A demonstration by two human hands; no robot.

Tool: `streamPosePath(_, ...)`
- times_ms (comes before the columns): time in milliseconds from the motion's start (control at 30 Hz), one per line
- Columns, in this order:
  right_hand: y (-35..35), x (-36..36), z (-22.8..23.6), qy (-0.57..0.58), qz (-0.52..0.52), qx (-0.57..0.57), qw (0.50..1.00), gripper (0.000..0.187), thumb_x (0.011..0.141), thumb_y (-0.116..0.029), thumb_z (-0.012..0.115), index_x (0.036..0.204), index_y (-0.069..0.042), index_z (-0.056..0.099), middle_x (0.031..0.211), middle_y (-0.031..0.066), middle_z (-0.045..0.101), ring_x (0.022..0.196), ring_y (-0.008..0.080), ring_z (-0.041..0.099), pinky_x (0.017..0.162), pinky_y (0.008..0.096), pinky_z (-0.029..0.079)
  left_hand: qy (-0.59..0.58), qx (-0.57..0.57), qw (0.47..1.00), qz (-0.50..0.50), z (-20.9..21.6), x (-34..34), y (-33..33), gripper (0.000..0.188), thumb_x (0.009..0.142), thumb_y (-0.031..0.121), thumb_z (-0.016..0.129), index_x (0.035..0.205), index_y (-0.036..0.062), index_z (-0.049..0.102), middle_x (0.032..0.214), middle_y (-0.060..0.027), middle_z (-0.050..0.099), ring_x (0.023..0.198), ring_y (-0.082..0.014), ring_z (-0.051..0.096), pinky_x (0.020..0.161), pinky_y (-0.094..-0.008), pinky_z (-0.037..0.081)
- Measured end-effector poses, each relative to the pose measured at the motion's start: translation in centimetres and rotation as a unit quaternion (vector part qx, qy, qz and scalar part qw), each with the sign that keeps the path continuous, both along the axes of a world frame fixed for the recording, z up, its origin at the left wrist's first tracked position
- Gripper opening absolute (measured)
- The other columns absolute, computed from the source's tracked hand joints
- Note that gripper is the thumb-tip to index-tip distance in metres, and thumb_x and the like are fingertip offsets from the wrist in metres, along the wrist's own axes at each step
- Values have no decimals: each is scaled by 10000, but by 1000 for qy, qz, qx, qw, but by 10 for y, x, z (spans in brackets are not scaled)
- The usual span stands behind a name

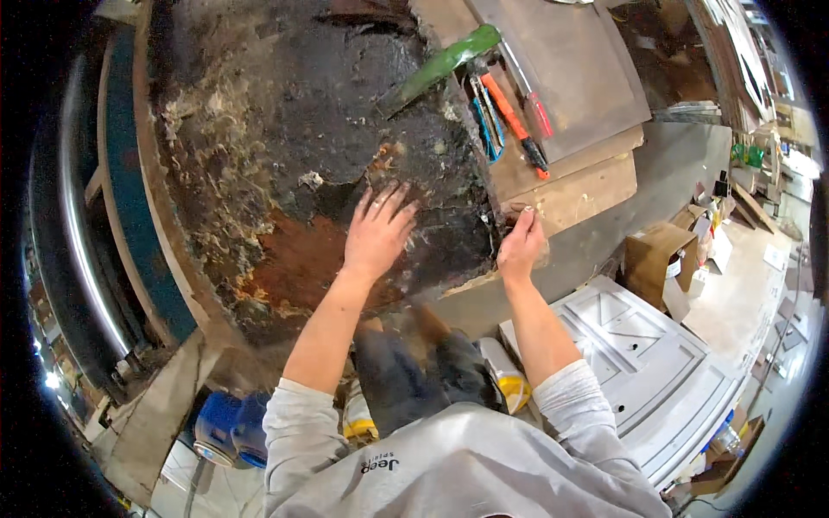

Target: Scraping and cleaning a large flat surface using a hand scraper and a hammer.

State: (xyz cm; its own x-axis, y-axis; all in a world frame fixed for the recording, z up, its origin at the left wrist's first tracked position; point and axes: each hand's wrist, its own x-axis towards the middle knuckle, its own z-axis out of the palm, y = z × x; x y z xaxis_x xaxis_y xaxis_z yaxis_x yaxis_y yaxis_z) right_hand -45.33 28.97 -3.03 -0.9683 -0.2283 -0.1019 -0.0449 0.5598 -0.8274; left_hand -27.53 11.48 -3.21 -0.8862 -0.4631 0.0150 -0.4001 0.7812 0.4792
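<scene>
- A big, dark slab (285, 129) of rough, crusted wood fills the upper middle of the view, black over most of its face with a rust-red patch at about 7 o'clock and pale flaking along its left side.
- A white panelled door (656, 363) lies flat at 4 o'clock, well below the slab's right edge.
- Flat brown boards (570, 78) sit stacked at 1 o'clock, just beside the slab's right edge.
- A blue canister (229, 427) stands on the floor at 7 o'clock, beside the person's left sleeve.
- A cardboard box (652, 255) rests at 3 o'clock, near the door's upper corner.
- A green-handled tool (440, 65) lies slantwise at 12 o'clock, its head on the slab's upper right part.
- An orange-handled tool (514, 121) and a blue-handled one (488, 129) lie side by side on the boards at 1 o'clock.
- The left hand (376, 231) lies flat on the slab near centre, fingers spread and released, grasping nothing.
- The right hand (521, 246) is at the slab's lower right edge, at about 3 o'clock from the left hand, fingers curled in on that edge; whether they pinch a loose chip there I cannot tell.
</scene>
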Motion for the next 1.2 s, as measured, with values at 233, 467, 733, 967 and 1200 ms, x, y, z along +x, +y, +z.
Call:
streamPosePath(233, -4, 1, 0, 12, 6, 30, 999, 401, 1009, -299, 445, 975, 46, 647, 860, 162, 674, 791, 258, 615, 758, 356, 472, 8, 38, 999, 27, 7, 3, -5, 279, 863, 172, 661, 1137, 128, 629, 1380, -84, 512, 1308, -280, 445, 1113, -458, 325)
streamPosePath(467, -6, 2, 9, 6, -3, 55, 998, 424, 1011, -319, 446, 976, 46, 659, 866, 128, 684, 818, 219, 625, 764, 346, 475, -59, -128, 966, 215, 19, 38, -57, 446, 785, 229, 751, 1164, 63, 583, 1272, -131, 534, 1263, -353, 451, 994, -509, 400)
streamPosePath(733, -7, 0, 11, 18, -3, 108, 994, 409, 1004, -313, 463, 973, 54, 640, 877, 124, 653, 815, 215, 567, 793, 333, 448, -36, -110, 990, 82, 34, 46, -83, 274, 846, 294, 691, 908, 66, 553, 874, -119, 623, 860, -289, 627, 754, -405, 501)
streamPosePath(967, -18, 6, 22, 3, 2, 119, 993, 426, 988, -349, 482, 991, 45, 644, 921, 176, 668, 866, 285, 601, 818, 367, 452, -177, -65, 982, -18, 54, 48, -130, 332, 917, 364, 581, 766, 68, 595, 674, -122, 648, 657, -328, 651, 640, -475, 508)
streamPosePath(1200, -26, 5, 36, 52, 16, 158, 986, 359, 969, -274, 502, 973, 61, 633, 855, 241, 658, 783, 350, 626, 731, 392, 472, -135, 22, 970, 202, 54, 58, -114, 370, 910, 405, 588, 1062, 68, 606, 965, -144, 672, 878, -349, 652, 753, -458, 517)
